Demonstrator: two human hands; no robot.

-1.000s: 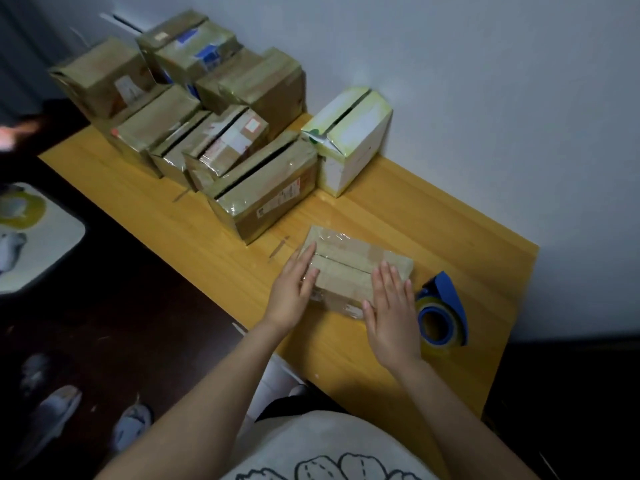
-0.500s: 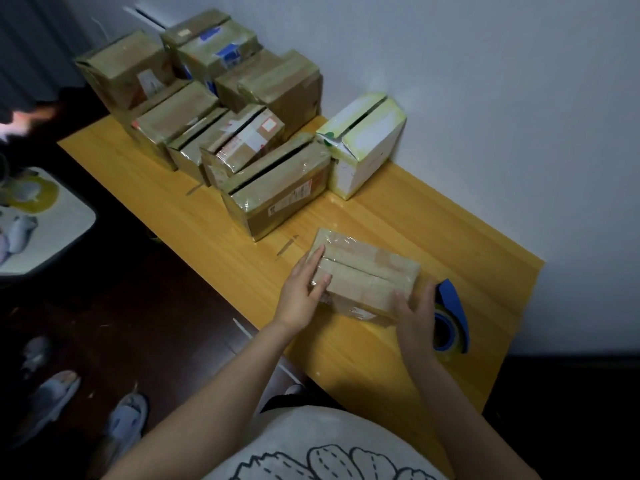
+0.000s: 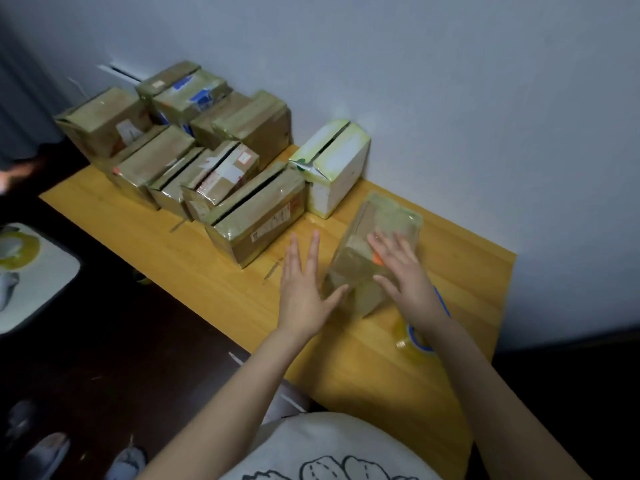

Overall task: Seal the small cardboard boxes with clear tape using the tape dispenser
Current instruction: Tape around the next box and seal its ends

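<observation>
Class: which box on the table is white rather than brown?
The white box by the wall, right of the brown boxes; its top flaps are edged yellow-green.

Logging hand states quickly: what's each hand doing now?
Left hand: open, fingers spread beside the taped box.
Right hand: open, flat on that box.

Brown boxes [image 3: 256, 216], one white box [image 3: 337, 174], blue tape dispenser [image 3: 419, 343], yellow wooden table [image 3: 363, 368].

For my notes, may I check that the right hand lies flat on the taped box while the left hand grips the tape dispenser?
Not quite: the head view shows the left hand open beside the taped box, gripping nothing; the tape dispenser lies by the right hand.
</observation>
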